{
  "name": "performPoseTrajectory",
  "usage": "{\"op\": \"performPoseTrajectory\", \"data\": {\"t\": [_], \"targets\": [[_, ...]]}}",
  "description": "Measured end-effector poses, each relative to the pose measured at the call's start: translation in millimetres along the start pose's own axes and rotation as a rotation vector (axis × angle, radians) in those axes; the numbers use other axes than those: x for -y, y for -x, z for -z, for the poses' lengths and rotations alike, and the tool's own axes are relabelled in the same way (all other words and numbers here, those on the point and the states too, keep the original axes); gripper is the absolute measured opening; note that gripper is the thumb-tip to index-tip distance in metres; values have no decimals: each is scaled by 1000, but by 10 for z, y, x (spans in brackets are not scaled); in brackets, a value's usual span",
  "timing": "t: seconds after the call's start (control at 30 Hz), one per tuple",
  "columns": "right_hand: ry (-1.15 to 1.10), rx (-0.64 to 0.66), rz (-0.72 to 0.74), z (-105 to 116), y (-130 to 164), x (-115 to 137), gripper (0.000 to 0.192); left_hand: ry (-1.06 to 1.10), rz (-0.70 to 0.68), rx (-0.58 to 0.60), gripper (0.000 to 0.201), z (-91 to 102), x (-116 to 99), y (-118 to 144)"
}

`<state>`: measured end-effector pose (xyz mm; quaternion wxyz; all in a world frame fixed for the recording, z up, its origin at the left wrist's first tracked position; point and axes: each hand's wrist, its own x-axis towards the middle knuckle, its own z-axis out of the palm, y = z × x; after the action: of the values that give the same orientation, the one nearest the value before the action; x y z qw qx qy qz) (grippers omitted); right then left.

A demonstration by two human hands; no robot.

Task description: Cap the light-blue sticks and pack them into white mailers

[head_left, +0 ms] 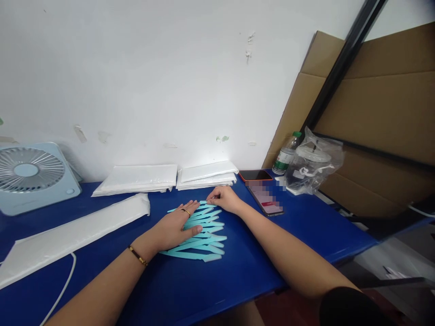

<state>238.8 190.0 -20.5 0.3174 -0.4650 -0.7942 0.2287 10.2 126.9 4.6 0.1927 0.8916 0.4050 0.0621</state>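
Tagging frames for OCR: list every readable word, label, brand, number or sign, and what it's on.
None can be read.
Bottle label: print present, too small and blurred.
Lit phone: screen pixelated, unreadable.
Fan: no legible brand or number.
Teal sticks: no text discernible.
White packets: no print discernible.
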Motion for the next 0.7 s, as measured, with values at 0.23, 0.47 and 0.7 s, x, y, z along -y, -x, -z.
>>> {"op": "performPoseTrajectory", "data": {"t": [0.23,0.47,0.7], "targets": [[58,41,15,65,63,134,31,-44,2,-54,88,63,15,35],[94,438,10,240,405,538,93,-118,49,60,123,129,38,189],[277,323,204,21,1062,924,59,-119,-8,-50,38,38,-436,512]]}}
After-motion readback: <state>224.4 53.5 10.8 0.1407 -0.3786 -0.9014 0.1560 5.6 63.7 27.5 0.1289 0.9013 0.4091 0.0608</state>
